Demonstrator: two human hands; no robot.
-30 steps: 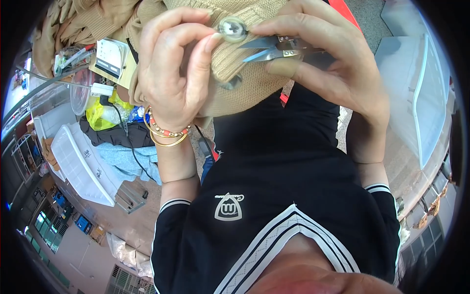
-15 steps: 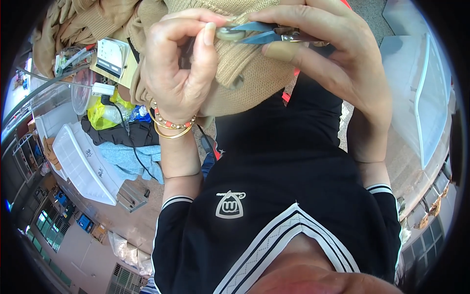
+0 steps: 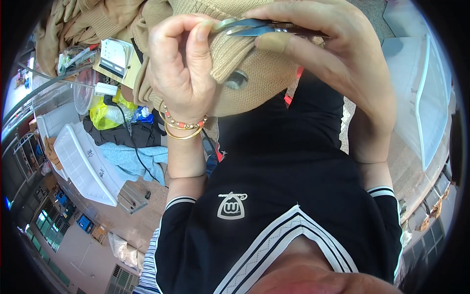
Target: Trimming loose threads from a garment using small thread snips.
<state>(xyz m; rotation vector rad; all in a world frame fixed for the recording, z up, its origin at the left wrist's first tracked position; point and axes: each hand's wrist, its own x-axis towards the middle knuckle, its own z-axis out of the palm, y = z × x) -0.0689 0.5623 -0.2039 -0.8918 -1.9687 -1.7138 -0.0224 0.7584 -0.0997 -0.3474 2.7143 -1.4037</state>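
Thumb and forefinger of your left hand (image 3: 188, 66) pinch a pale round button (image 3: 223, 24) edge-on; your right hand (image 3: 340, 54) holds small dark-bladed metal snips (image 3: 255, 31), blades parted beside it. Hold that button steady, tips clear of the tan knitted garment (image 3: 274, 68) beneath, where a dark glossy round button (image 3: 238, 80) sits lower.

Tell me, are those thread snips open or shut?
Open. The thread snips in the right hand have their blue-grey blades spread, with a visible gap between the tips.
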